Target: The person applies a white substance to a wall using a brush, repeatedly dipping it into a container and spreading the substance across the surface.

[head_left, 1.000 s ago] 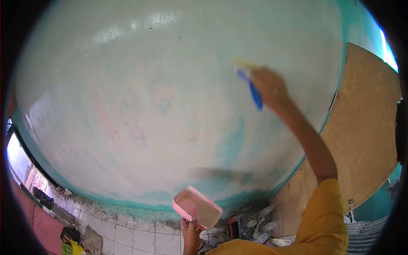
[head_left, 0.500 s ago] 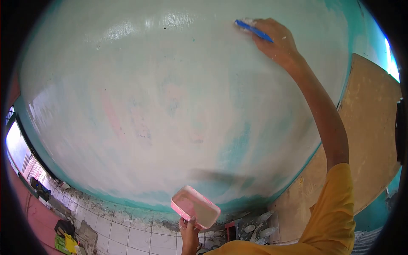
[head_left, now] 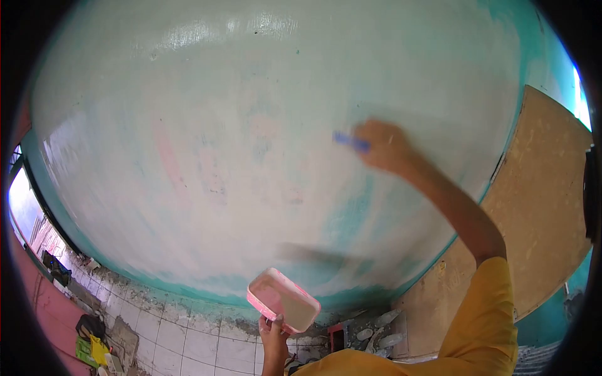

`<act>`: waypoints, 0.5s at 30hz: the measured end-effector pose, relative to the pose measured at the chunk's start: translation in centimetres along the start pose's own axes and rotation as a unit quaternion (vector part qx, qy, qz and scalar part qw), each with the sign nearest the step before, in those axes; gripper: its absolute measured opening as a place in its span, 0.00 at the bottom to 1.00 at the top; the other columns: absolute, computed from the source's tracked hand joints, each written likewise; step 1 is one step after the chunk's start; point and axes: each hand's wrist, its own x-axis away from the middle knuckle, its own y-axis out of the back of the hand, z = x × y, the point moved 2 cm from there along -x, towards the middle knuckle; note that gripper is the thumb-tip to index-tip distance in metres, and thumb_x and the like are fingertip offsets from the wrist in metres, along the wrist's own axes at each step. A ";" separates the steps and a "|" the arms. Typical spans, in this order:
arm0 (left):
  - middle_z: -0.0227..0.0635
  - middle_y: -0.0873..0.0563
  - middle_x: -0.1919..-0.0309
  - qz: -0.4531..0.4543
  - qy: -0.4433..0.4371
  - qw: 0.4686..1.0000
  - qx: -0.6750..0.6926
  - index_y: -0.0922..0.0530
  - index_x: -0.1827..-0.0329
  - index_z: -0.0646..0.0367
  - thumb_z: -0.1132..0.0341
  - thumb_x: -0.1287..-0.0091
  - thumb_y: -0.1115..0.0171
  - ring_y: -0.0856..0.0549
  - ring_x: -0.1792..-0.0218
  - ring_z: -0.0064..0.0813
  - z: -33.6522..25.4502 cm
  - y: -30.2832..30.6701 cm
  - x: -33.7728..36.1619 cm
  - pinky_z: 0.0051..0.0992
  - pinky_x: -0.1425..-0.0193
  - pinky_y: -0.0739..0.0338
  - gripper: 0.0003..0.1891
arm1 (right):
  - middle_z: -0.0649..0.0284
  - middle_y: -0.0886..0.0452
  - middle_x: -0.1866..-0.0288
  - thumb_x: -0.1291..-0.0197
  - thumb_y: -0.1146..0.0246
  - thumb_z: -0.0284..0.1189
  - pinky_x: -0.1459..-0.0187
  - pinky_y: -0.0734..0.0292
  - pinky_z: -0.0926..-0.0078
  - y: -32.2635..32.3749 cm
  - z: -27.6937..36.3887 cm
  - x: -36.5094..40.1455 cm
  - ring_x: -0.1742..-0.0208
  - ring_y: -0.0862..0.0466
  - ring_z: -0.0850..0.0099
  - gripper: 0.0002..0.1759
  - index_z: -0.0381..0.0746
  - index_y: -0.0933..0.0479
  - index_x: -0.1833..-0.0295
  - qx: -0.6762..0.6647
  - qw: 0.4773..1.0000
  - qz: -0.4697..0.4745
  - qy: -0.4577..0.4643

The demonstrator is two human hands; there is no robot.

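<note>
Head view: right hand (head_left: 384,146) closed round blue brush (head_left: 351,141), right of centre; left hand (head_left: 273,335) pinches pink tub (head_left: 261,304), bottom centre.
Tub likely light, slightly flexible; hold by lower edge. Brush probably stiff, though blurred.

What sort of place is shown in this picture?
Probably a room being repainted: the wall is patchy with pale and turquoise, white floor tiles below look dirty, and the left hand holds a pink container with pale contents.
</note>
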 end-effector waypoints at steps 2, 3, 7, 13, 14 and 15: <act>0.47 0.25 0.43 0.003 -0.004 1.000 0.003 0.41 0.31 0.64 0.61 0.34 0.39 0.20 0.44 0.42 0.0 -0.3 0.0 0.42 0.50 0.17 0.32 | 0.64 0.15 0.58 0.40 0.39 0.33 0.50 0.21 0.60 4.1 -2.4 -3.8 0.53 0.18 0.61 0.08 0.45 0.18 0.58 0.041 0.982 -0.183 -0.002; 0.47 0.25 0.43 0.001 -0.004 1.000 0.002 0.41 0.31 0.64 0.61 0.34 0.39 0.20 0.44 0.42 0.0 -0.3 -0.1 0.42 0.50 0.17 0.32 | 0.65 0.15 0.58 0.38 0.39 0.33 0.51 0.21 0.61 6.0 -3.3 -5.0 0.52 0.18 0.62 0.07 0.45 0.18 0.57 0.051 0.956 -0.288 0.033; 0.44 0.25 0.43 0.000 0.019 1.000 0.019 0.41 0.31 0.62 0.62 0.34 0.37 0.20 0.45 0.38 0.7 0.2 -0.4 0.40 0.50 0.17 0.32 | 0.67 0.15 0.56 0.40 0.39 0.28 0.53 0.20 0.64 9.1 -3.3 -6.4 0.53 0.18 0.62 0.10 0.46 0.18 0.54 0.094 0.932 -0.349 0.039; 0.43 0.25 0.43 -0.002 0.019 1.000 0.020 0.40 0.32 0.61 0.63 0.34 0.38 0.20 0.45 0.37 0.2 0.7 0.0 0.40 0.50 0.17 0.30 | 0.62 0.17 0.49 0.43 0.40 0.30 0.51 0.21 0.64 -7.5 2.5 5.8 0.50 0.19 0.64 0.18 0.40 0.20 0.47 0.111 0.971 -0.162 0.139; 0.44 0.25 0.43 0.004 0.009 1.000 0.011 0.39 0.32 0.60 0.61 0.33 0.39 0.20 0.45 0.39 0.2 0.7 0.1 0.42 0.49 0.18 0.29 | 0.61 0.17 0.50 0.46 0.37 0.28 0.50 0.21 0.64 -9.4 4.2 8.2 0.50 0.19 0.63 0.20 0.42 0.20 0.45 0.052 0.988 -0.077 0.127; 0.44 0.25 0.43 0.004 0.010 1.000 0.009 0.39 0.32 0.60 0.61 0.33 0.39 0.20 0.45 0.39 0.1 0.7 0.1 0.42 0.49 0.18 0.29 | 0.60 0.17 0.52 0.49 0.34 0.27 0.48 0.21 0.65 -10.2 5.3 9.4 0.50 0.18 0.62 0.24 0.44 0.20 0.43 -0.007 0.994 0.006 0.113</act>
